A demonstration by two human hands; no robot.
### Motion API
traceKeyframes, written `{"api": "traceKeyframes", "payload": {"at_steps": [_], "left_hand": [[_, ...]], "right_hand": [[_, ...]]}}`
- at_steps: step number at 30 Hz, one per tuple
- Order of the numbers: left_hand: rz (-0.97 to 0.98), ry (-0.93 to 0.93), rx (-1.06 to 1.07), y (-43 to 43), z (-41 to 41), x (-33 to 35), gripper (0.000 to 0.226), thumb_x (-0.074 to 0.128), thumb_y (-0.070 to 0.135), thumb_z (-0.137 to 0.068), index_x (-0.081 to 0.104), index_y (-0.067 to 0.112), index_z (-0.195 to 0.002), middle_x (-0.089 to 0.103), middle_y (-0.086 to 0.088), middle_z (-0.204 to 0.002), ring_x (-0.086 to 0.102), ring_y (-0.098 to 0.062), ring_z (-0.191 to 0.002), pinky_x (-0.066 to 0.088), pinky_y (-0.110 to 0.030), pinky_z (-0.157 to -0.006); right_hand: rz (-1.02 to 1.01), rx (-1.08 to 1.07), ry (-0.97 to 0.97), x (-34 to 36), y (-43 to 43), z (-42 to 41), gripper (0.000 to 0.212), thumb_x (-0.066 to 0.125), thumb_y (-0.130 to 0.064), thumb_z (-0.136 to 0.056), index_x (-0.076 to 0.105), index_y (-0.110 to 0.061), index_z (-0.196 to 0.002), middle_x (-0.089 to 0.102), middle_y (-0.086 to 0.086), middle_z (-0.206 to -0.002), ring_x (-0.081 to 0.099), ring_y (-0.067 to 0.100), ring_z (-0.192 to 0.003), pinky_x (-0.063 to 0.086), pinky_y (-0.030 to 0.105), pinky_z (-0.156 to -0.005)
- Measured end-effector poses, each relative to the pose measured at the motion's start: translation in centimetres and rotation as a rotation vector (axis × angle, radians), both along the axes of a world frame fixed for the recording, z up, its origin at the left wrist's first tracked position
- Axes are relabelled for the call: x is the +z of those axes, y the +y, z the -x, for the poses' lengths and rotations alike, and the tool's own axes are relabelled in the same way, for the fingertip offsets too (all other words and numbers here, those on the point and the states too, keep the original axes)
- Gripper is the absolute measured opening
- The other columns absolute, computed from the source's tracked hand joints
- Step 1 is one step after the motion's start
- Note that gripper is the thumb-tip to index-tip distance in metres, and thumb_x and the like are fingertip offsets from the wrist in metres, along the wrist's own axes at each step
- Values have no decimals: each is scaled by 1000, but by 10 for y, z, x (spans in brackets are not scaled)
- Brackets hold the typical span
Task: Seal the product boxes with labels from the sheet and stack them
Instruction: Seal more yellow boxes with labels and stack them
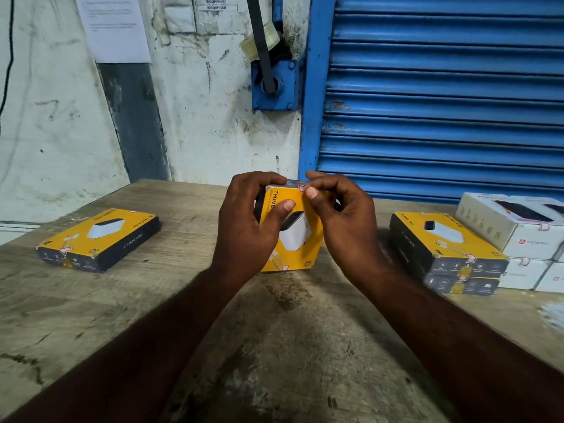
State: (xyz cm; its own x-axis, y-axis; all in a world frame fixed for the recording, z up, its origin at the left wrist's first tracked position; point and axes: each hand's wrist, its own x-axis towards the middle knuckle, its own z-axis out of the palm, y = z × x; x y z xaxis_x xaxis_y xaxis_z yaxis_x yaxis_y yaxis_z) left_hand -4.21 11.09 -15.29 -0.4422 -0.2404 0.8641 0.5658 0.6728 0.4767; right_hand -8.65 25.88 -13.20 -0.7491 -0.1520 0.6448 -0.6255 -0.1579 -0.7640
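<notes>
Left grip point(247, 227) clasps upright yellow box point(305, 253); right grip point(345, 221) pinches its top label point(302, 188) (contents hidden).

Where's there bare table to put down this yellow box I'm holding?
Bare table lies between the lone yellow box and the left hand, and along the near edge around the forearms. Right of the held box it is crowded: the yellow stack beside white boxes.

Shop storeroom: blue roller shutter point(442, 96), scuffed wall point(207, 117), worn table point(152, 315), stacked boxed stock point(518, 239).
</notes>
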Motion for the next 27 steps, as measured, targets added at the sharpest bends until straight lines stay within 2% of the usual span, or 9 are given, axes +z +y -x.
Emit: {"api": "traceKeyframes", "payload": {"at_steps": [4, 10, 13, 17, 21, 23, 25, 27], "left_hand": [[-6, -4, -12, -2, 3, -2, 24, 67, 26, -94, 59, 30, -116, 59, 6, -115, 63, -10, -102, 56, -29, -79], [-11, 0, -33, -2, 3, -2, 22, 63, 22, -96, 59, 29, -116, 62, 5, -113, 64, -13, -100, 56, -35, -76], [-29, 2, -53, -4, 3, -1, 20, 60, 21, -98, 59, 28, -116, 64, 3, -112, 64, -15, -100, 54, -35, -76], [-57, -9, -48, -8, 4, -1, 17, 56, 23, -100, 57, 28, -116, 65, 6, -111, 64, -14, -103, 51, -31, -80], [-54, -14, -68, -5, 3, -1, 16, 56, 23, -100, 58, 27, -115, 66, 6, -109, 64, -14, -101, 50, -31, -79], [-51, -14, -79, -3, 2, -1, 16, 57, 22, -100, 59, 26, -115, 66, 5, -109, 64, -15, -101, 52, -33, -78], [-48, -11, -92, -2, 2, -1, 16, 57, 22, -100, 59, 26, -115, 66, 3, -110, 65, -16, -101, 54, -37, -79], [-47, -9, -99, -2, 1, -1, 16, 57, 22, -100, 59, 26, -115, 66, 2, -111, 65, -17, -101, 55, -39, -79]], "right_hand": [[8, 36, -13, 0, -1, -2, 19, 66, -2, -93, 69, -21, -89, 72, -5, -111, 67, 5, -110, 52, 20, -95], [-59, 39, -11, 5, 1, -2, 18, 65, -4, -95, 69, -20, -87, 72, -7, -109, 67, 3, -107, 52, 17, -93], [-150, 68, -18, 12, 6, 3, 21, 60, -9, -99, 69, -21, -85, 73, -6, -110, 66, 0, -104, 50, 14, -89], [-210, 95, -11, 21, 15, 7, 21, 52, -13, -104, 69, -14, -92, 74, -8, -106, 67, -1, -99, 48, 11, -83], [-261, 41, 73, 16, 13, 9, 17, 57, -25, -100, 69, -24, -87, 73, -2, -107, 65, 8, -104, 48, 22, -90], [-301, -4, 149, 13, 11, 7, 15, 55, -32, -95, 66, -27, -85, 69, 2, -106, 63, 10, -103, 47, 22, -89], [-336, -60, 236, 12, 10, 6, 17, 53, -32, -95, 65, -23, -88, 66, 2, -104, 61, 11, -102, 50, 26, -88], [-350, -103, 297, 11, 10, 6, 22, 52, -33, -96, 66, -17, -91, 65, 1, -101, 62, 14, -101, 52, 38, -88]]}}
